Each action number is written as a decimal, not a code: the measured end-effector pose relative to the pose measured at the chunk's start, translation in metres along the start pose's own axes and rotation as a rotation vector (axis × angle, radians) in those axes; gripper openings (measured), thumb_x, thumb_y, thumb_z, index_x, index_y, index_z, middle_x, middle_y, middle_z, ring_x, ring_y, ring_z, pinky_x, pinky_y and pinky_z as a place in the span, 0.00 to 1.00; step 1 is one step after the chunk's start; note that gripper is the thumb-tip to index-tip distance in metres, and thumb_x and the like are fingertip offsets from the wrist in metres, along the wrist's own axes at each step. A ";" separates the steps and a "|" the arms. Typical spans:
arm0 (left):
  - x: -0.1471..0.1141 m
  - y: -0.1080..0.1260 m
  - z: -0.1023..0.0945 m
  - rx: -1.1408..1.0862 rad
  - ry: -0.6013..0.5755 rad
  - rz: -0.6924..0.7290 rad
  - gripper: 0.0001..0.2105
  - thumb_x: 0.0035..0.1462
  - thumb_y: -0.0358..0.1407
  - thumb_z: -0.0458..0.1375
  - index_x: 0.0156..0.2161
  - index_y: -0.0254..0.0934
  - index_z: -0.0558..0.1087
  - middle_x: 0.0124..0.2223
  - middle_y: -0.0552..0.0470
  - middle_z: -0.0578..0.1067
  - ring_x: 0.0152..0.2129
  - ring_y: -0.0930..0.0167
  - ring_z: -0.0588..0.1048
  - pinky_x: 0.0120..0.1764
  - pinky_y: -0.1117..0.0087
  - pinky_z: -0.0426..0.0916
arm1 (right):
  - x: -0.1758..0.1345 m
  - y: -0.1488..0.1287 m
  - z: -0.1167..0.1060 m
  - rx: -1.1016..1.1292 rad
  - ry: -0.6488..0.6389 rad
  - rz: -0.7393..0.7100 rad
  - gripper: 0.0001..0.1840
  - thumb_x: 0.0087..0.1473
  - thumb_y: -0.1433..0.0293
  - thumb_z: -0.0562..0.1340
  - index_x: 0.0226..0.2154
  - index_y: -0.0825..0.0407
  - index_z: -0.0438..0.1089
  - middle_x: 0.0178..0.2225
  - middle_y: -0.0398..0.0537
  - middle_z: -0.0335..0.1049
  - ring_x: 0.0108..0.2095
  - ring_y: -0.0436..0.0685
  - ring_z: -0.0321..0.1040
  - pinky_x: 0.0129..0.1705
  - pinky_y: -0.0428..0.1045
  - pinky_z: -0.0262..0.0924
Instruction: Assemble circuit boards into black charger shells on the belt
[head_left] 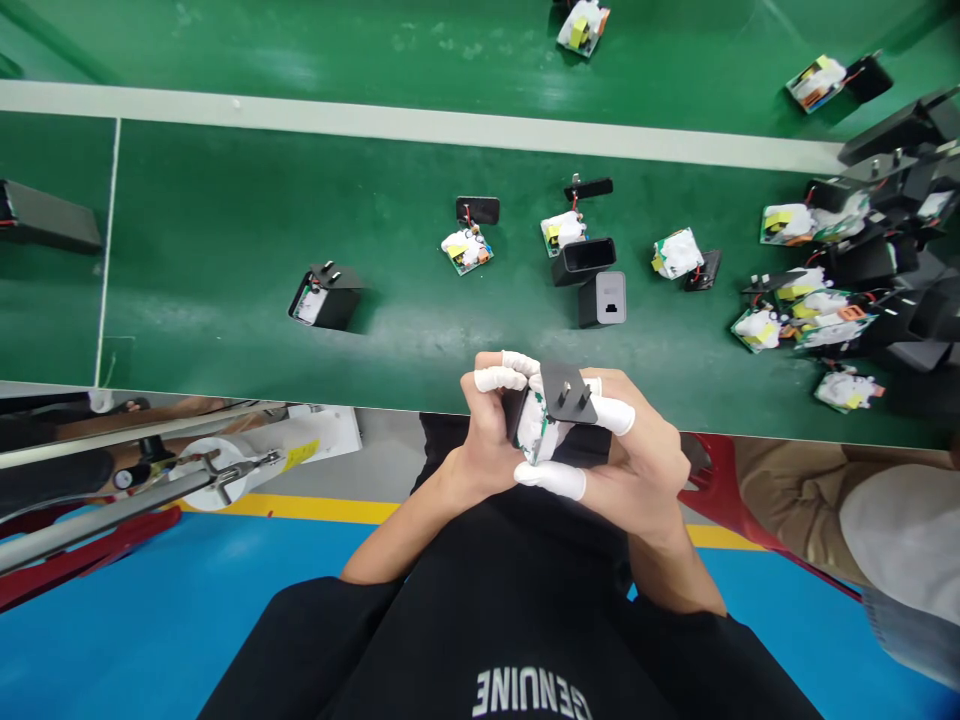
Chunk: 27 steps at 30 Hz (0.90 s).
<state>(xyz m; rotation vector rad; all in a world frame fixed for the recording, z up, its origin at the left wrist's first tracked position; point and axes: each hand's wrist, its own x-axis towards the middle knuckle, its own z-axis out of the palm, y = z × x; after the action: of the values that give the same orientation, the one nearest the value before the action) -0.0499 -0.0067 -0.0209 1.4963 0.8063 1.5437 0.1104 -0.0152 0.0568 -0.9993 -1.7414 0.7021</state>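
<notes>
- Left hand (489,440) pinches a black housing (514,408); right hand (637,440) grips a pronged plate (564,384) and circuit board (531,425), over the green bench's (225,230) near edge.
- Uneven finger pressure could let the circuit board slip.
- Below, blue floor (285,560) and yellow stripe (322,508).
- Loose boards (466,250) dot the bench.
- Beyond a white strip (420,122), another board (583,28).

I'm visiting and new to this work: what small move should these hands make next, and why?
Probably, the left hand should steady the black case while the right hand eases the circuit board further into it. The board's white and green parts show at the case's open side, and the pronged plate does not cover them, so the case looks not yet closed.
</notes>
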 end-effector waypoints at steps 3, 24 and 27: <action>0.001 0.001 0.000 0.003 -0.003 -0.004 0.39 0.52 0.53 0.80 0.59 0.48 0.62 0.54 0.49 0.65 0.46 0.64 0.76 0.44 0.58 0.79 | 0.001 -0.001 0.001 -0.025 -0.001 0.012 0.23 0.57 0.65 0.81 0.53 0.43 0.78 0.45 0.51 0.84 0.44 0.68 0.82 0.45 0.64 0.80; 0.003 0.007 0.015 -0.131 0.075 -0.197 0.32 0.57 0.42 0.79 0.54 0.50 0.60 0.54 0.52 0.64 0.41 0.72 0.74 0.41 0.66 0.76 | -0.012 0.003 -0.004 -0.541 0.090 -0.121 0.28 0.53 0.53 0.83 0.53 0.39 0.80 0.41 0.49 0.86 0.45 0.75 0.83 0.48 0.70 0.76; 0.003 0.010 0.009 -0.185 0.028 -0.315 0.34 0.57 0.42 0.79 0.55 0.50 0.59 0.55 0.51 0.64 0.45 0.69 0.75 0.45 0.64 0.77 | -0.016 0.007 -0.013 -0.469 0.036 -0.208 0.26 0.54 0.63 0.82 0.55 0.36 0.81 0.46 0.46 0.87 0.45 0.71 0.84 0.47 0.68 0.78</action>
<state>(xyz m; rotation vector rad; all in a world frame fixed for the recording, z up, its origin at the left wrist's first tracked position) -0.0419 -0.0097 -0.0095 1.1557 0.8456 1.3643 0.1275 -0.0257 0.0488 -1.1075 -1.9888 0.1401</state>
